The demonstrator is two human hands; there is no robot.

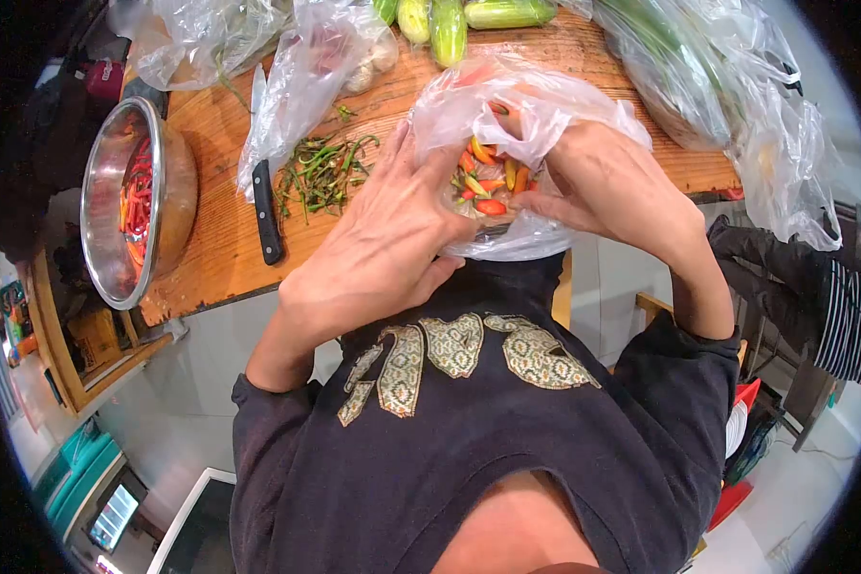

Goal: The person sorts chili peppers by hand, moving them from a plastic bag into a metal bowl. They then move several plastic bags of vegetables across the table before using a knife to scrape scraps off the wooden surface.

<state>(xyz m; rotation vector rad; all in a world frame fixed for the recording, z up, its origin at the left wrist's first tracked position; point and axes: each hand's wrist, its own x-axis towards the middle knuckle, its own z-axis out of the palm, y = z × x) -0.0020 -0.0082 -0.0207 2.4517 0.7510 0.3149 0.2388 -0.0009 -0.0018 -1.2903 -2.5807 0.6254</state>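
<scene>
A clear plastic bag (517, 248) at the table's front edge holds several small chili peppers (491, 206), red, orange and yellow-green. My left hand (378, 239) grips the bag's left side, its thumb low near the front rim and its fingertips partly hidden. On the other side, my right hand (617, 182) curls around the bag's opening, thumb beside the chilies, its other fingers partly covered by plastic film. Green chili stems (323, 174) lie in a loose heap left of my left hand. A black-handled knife (267, 212) rests beside them, its blade partly under another plastic bag (301, 81).
A metal bowl (177, 182) with red chilies (136, 206) stands at the left edge of the wooden table (215, 253). Green cucumbers (447, 33) lie at the back. Bagged long green vegetables (655, 57) are at the back right.
</scene>
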